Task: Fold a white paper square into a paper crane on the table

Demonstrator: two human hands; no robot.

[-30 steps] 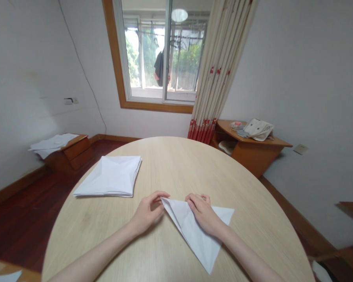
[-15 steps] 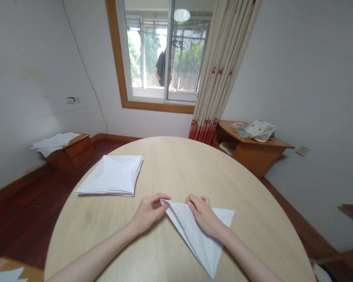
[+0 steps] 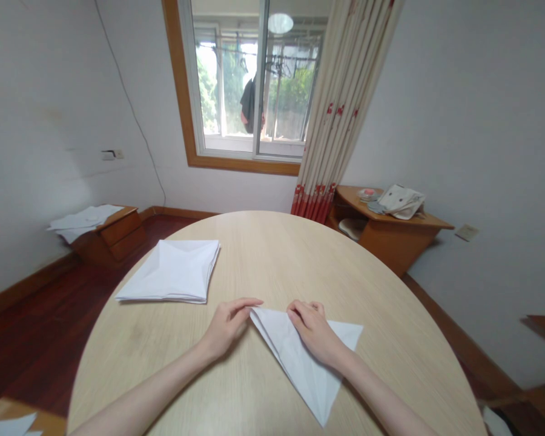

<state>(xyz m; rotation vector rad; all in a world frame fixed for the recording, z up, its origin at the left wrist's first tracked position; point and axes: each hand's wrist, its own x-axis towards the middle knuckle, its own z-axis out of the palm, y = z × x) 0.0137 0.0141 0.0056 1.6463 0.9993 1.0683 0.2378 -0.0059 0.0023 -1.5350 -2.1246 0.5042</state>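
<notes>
Indoors, folded paper (image 3: pixel 300 369) lies on a round wooden table (image 3: pixel 277 260).

paper stack (image 3: pixel 170 272) left of folded triangle (image 3: pixel 305 363)

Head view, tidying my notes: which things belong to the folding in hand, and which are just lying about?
In hand: paper triangle, left hand, right hand, table.
Lying about: untouched paper stack, bag, side cabinet, curtain.
</notes>
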